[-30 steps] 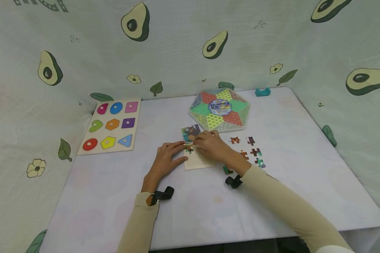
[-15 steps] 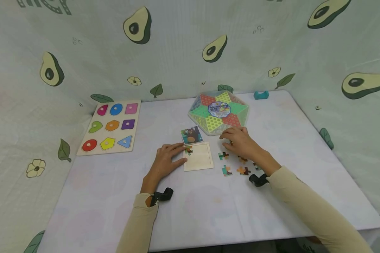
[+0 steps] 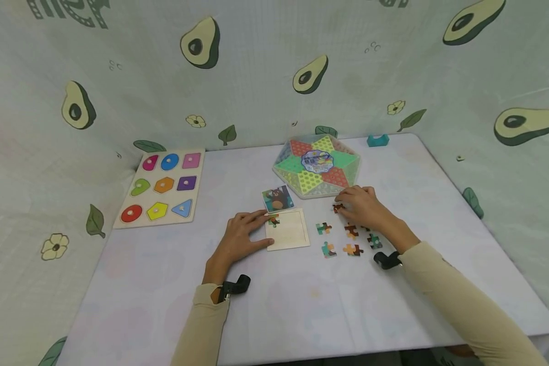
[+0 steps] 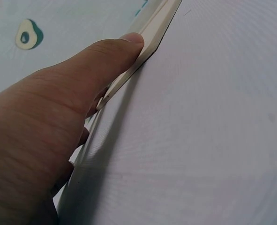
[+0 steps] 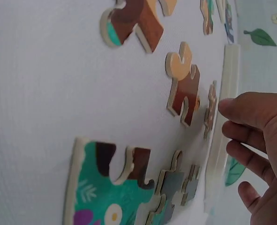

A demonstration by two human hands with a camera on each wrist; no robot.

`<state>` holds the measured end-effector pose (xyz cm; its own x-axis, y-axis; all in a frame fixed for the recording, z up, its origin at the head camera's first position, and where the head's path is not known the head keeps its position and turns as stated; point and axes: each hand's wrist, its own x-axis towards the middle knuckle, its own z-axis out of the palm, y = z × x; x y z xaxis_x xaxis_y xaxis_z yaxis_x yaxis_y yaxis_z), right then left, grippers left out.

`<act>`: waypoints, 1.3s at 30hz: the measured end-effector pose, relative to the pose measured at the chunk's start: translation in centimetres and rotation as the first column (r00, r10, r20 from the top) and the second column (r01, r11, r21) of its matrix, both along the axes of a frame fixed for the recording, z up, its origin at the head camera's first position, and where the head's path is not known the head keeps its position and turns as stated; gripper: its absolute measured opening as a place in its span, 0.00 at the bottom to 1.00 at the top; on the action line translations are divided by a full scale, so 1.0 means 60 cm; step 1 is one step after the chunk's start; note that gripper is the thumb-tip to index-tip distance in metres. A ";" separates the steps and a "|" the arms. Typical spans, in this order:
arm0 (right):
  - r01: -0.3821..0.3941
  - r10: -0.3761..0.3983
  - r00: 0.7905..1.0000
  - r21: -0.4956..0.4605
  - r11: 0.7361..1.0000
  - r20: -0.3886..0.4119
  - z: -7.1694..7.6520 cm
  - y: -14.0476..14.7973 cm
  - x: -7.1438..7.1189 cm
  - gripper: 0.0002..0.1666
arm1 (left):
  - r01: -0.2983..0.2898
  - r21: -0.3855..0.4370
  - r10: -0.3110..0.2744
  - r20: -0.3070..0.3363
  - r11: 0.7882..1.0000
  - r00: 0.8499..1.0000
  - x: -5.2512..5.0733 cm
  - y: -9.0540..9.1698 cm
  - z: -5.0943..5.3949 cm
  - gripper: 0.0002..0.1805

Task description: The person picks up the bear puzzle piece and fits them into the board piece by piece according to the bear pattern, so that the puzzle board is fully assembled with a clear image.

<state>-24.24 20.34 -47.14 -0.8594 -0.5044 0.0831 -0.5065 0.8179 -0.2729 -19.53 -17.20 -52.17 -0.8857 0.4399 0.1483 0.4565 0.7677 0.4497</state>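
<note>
The person's left hand point(image 3: 238, 238) steadies a small wooden puzzle tray point(image 3: 292, 232), its thumb and fingertips along the left side. In the left wrist view the thumb point(image 4: 108, 56) lies on the tray's rim. One jigsaw piece point(image 3: 274, 220) sits in the tray's top left corner. A bear picture card point(image 3: 278, 198) lies just beyond the tray. The right hand point(image 3: 363, 207) hovers by a brown jigsaw piece point(image 3: 337, 208), fingertips close to it. In the right wrist view its fingers are loosely bent beside that piece point(image 5: 211, 110), and nothing is visible in them.
Several loose jigsaw pieces point(image 3: 353, 250) lie right of the tray. Behind them is a hexagonal game box point(image 3: 334, 175). A shape board point(image 3: 164, 203) stands at the back left; a small teal object point(image 3: 377, 141) sits at the back edge.
The right hand has moved from over the tray rightward to the loose pieces, uncovering the tray. The left hand stays at the tray's left side. The head view has shifted slightly.
</note>
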 end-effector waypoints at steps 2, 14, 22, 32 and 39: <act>-0.003 0.003 1.000 -0.005 1.000 0.009 -0.002 0.006 0.000 0.15 | -0.003 -0.001 0.003 0.005 1.000 1.000 0.000 0.000 0.000 0.39; -0.038 0.040 0.999 -0.076 0.996 0.031 -0.007 0.024 -0.003 0.15 | -0.024 0.019 0.024 0.012 1.000 1.000 0.002 0.001 0.001 0.36; -0.111 0.109 0.993 -0.066 0.992 -0.039 -0.016 0.028 -0.006 0.14 | -0.020 -0.004 0.020 0.013 1.000 1.000 0.003 0.001 -0.001 0.32; -0.174 0.165 0.977 -0.058 0.983 -0.135 -0.022 0.007 -0.007 0.09 | -0.015 -0.005 0.015 0.002 1.000 1.000 0.008 -0.004 -0.001 0.31; -0.179 0.166 0.969 -0.055 0.982 -0.185 0.001 -0.010 -0.009 0.09 | -0.013 0.001 0.013 -0.001 1.000 1.000 0.004 -0.001 0.000 0.31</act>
